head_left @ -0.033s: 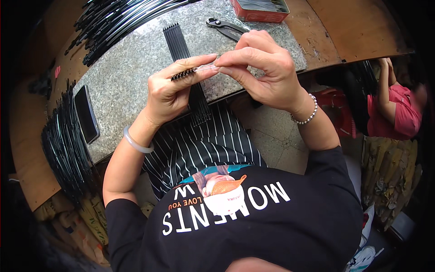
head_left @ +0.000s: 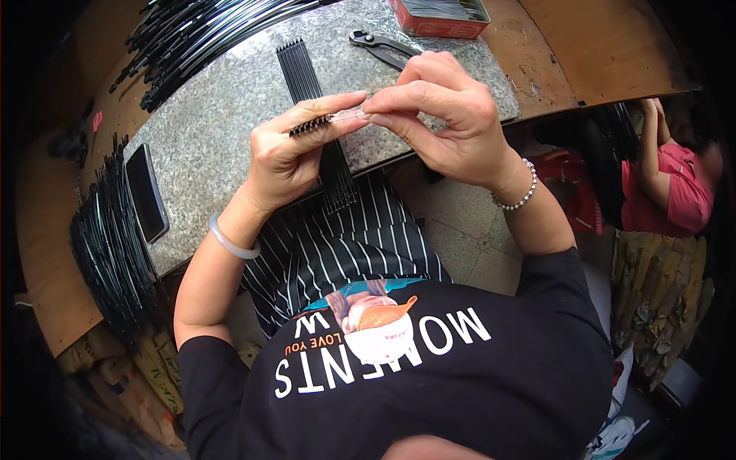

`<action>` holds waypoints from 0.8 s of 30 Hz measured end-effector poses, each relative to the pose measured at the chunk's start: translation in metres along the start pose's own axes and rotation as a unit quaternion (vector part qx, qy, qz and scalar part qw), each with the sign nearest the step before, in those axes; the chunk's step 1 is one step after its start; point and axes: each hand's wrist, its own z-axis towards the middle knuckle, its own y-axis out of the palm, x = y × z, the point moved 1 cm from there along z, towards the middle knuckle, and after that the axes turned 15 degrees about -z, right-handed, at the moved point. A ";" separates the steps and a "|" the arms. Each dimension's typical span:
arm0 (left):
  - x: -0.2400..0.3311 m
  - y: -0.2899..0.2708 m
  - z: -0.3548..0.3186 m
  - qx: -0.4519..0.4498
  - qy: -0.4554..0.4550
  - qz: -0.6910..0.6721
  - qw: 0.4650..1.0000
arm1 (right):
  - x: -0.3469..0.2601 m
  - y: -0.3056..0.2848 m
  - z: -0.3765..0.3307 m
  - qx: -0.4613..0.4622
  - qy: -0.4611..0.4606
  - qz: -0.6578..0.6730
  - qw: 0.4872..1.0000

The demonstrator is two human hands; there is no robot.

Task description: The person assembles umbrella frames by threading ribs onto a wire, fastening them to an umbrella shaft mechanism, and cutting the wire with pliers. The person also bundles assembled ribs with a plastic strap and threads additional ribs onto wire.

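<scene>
My left hand [head_left: 285,153] is closed on a short row of small black rod ends [head_left: 310,126], pinched between thumb and fingers. A thin wire [head_left: 350,116] stretches from that row to my right hand [head_left: 448,115], whose thumb and forefinger pinch its far end. Under my left hand a flat row of thin black rods [head_left: 301,73] lies across the grey stone-like tabletop [head_left: 207,161], and its near end hangs over the edge above my lap. Just beyond my right hand are black-handled pliers [head_left: 381,47], partly hidden by its fingers.
A red box [head_left: 445,23] of thin rods stands at the back right. Black rod bundles lie at the far left [head_left: 199,42] and near left [head_left: 111,238], with a dark phone [head_left: 146,192] beside the latter. Another person in a pink top [head_left: 675,188] sits at the right.
</scene>
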 end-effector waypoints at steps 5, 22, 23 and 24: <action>0.001 0.000 0.001 -0.002 0.002 0.007 1.000 | -0.001 0.002 0.000 0.005 0.006 0.017 1.000; -0.001 0.000 -0.003 -0.001 0.006 -0.017 1.000 | -0.001 -0.002 0.008 0.029 -0.091 -0.054 0.994; -0.001 0.000 -0.003 0.003 0.005 -0.025 1.000 | -0.001 -0.001 0.008 0.026 -0.094 -0.052 0.994; -0.001 0.000 -0.003 0.002 0.006 -0.024 1.000 | -0.001 -0.001 0.008 0.023 -0.096 -0.049 0.994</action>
